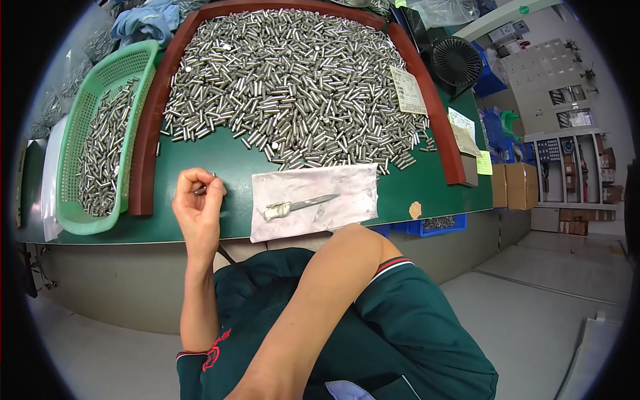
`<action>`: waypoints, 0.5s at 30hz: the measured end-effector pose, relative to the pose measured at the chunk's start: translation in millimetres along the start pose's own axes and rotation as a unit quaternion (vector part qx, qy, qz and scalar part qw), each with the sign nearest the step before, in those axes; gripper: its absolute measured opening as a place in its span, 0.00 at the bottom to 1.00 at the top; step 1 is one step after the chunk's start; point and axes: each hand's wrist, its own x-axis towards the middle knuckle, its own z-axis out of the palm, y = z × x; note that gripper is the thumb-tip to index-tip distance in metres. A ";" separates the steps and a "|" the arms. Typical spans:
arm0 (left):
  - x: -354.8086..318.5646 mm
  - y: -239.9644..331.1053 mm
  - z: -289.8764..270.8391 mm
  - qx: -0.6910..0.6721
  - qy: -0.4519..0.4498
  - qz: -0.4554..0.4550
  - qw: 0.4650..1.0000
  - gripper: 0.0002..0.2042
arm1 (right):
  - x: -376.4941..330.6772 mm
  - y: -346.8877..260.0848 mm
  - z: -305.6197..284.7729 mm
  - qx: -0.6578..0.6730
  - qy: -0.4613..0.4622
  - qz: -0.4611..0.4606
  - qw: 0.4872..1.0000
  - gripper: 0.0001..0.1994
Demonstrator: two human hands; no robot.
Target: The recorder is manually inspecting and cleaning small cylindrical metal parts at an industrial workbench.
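Observation:
My left hand [200, 205] is raised at the table's near edge, its thumb and fingers pinched on a small steel pin [215, 175], mostly hidden by the fingers. My right arm is bent, with the elbow beside the near edge; its forearm runs down to the lower left and the hand is out of view. Right of my left hand, a stained white cloth [313, 223] lies flat. On it rests a knife [313, 201] with a whitish wrapped handle. Beyond the cloth spreads a large heap of short steel pins [280, 73].
Dark red rails [143, 160] border the heap. At the left stands a green plastic basket [70, 193] partly filled with pins. A black fan [457, 61] and paper slips [408, 90] are at the right. A blue bin [460, 225] of pins sits below the table's edge.

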 end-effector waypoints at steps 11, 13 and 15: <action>-0.7 -4.4 1.1 -0.027 -0.008 -0.005 1.000 0.06 | -97.7 -45.6 -6.5 -0.711 0.241 -0.010 0.660 0.08; -0.8 -1.5 0.7 -0.028 -0.008 -0.010 1.000 0.06 | -111.2 -53.3 -1.4 -0.713 0.312 0.026 0.627 0.06; -0.9 -0.3 -1.7 -0.027 -0.012 -0.010 1.000 0.06 | -129.8 -58.4 0.2 -0.702 0.361 0.072 0.610 0.09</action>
